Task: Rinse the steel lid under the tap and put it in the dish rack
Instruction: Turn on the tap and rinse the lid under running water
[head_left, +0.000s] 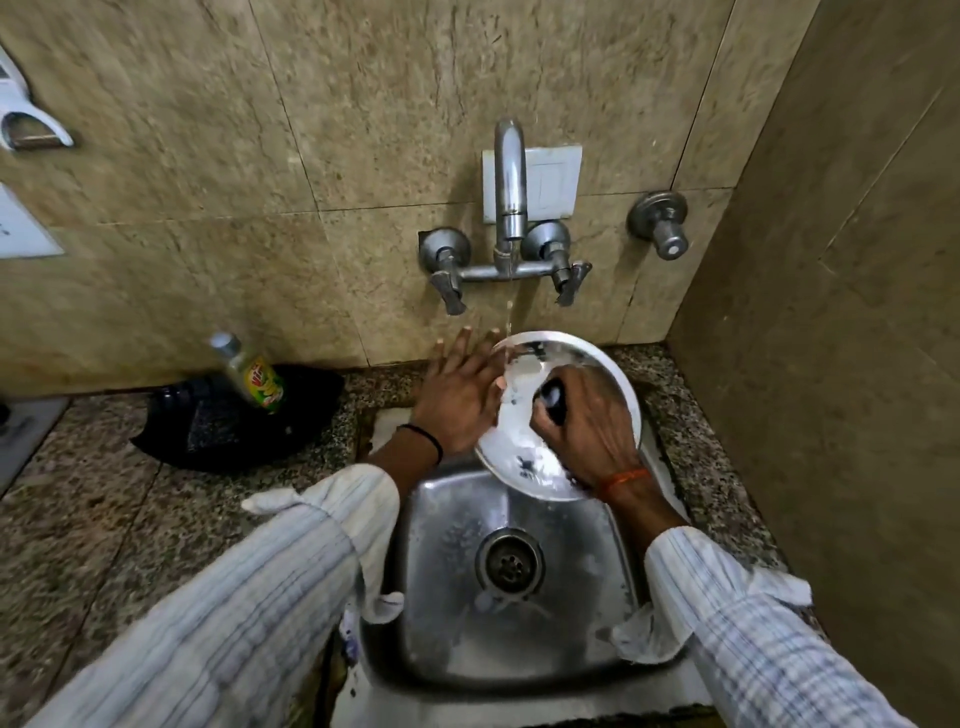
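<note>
The round steel lid (524, 452) is held tilted over the back of the steel sink (447, 525). A thin stream of water falls from the tap (509, 182) onto its upper edge. My right hand (587, 431) is closed around the lid's black knob (551, 393). My left hand (462, 389) lies flat against the lid's left rim, fingers spread. Patches of white foam cling to the lid's surface. No dish rack is in view.
A dish soap bottle (252, 374) leans on a black bag (234, 421) on the granite counter (104, 519) at the left. Two tap handles and a separate valve (660, 221) stick out of the tiled wall. A side wall closes in on the right.
</note>
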